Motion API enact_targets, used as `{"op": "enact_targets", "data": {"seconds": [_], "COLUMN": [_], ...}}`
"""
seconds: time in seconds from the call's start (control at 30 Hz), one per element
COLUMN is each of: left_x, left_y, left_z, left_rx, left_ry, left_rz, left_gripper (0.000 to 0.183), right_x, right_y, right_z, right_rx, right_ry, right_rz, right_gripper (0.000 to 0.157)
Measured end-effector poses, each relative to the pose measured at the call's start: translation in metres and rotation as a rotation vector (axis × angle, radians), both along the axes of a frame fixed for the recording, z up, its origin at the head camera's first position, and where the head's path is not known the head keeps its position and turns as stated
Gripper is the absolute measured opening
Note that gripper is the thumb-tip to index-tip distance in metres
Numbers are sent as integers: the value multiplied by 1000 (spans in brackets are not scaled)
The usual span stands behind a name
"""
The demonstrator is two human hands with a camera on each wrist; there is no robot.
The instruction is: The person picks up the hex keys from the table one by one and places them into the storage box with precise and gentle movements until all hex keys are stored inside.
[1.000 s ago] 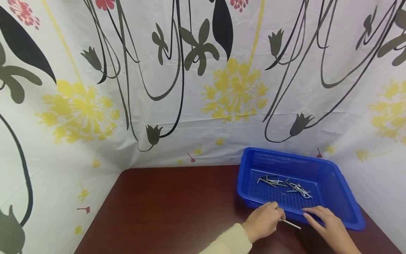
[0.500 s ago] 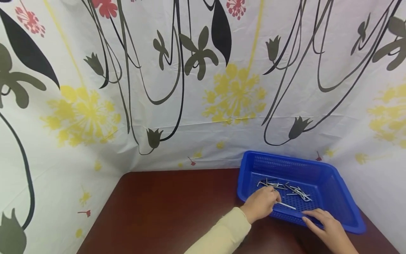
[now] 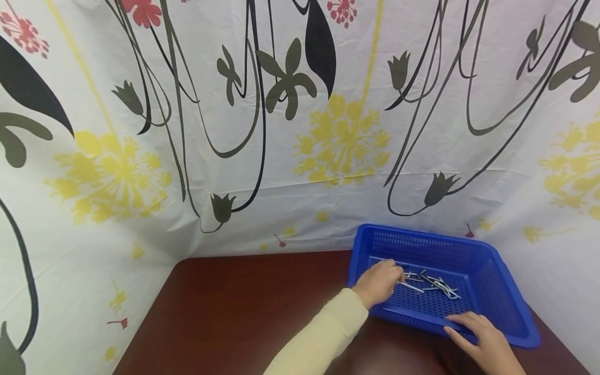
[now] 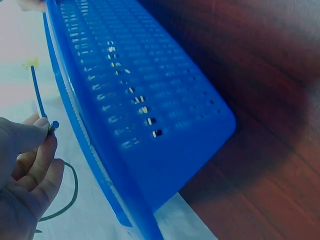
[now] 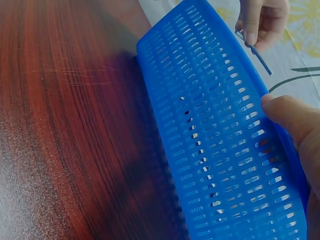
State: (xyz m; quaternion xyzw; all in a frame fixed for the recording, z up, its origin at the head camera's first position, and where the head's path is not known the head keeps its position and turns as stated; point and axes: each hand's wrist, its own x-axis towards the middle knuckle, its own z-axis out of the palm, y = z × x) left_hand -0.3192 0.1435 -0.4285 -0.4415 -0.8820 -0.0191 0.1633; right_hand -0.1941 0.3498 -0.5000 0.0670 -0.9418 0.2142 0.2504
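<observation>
My left hand (image 3: 378,284) is above the left part of a blue plastic basket (image 3: 408,316) and pinches a silver Allen key (image 3: 413,287). In the left wrist view the thumb and fingers hold this Allen key (image 4: 38,92) near its bend, with a hexagonal end showing. Below it, several loose Allen keys (image 3: 442,286) lie on the basket floor, some hidden behind the left hand. My right hand (image 3: 483,338) grips the basket's front rim, with the thumb (image 5: 292,120) on the outer side and fingers over the rim.
The basket stands at the right of a dark red-brown wooden table (image 3: 248,302), close to the back. A white cloth (image 3: 276,156) printed with flowers hangs behind the table and at both sides.
My left hand has moved up and leftward from in front of the basket, over its rim, carrying the Allen key inside. The right hand stays at the front rim.
</observation>
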Motion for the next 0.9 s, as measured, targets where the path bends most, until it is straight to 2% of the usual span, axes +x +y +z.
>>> {"op": "enact_targets", "data": {"seconds": [0.13,0.3,0.5,0.7,0.8,0.9], "left_x": [-12,-24,-42,-56,-62,-68], "left_y": [6,18,33,48,55,64], "left_z": [1,4,9,12,10,7], "left_rx": [-18,-68,-96,-117,-136,-151], "left_ry": [18,-6,-61,-62,-42,-37], "left_rz": [-4,-3,46,69,66,69], "left_gripper": [16,21,24,23,23,23], "right_x": [-1,-1,-1,-2,-1,-1], "right_y": [1,0,-2,-1,-4,-8], "right_z": [-1,-2,-2,0,-1,-3], "right_rx": [6,-6,-28,-28,-25,-16], "right_ry": [22,34,-68,-184,-178,-111], "right_rz": [-3,-9,-73,-106,-133,-161], "right_gripper": [18,21,20,22,22,22]}}
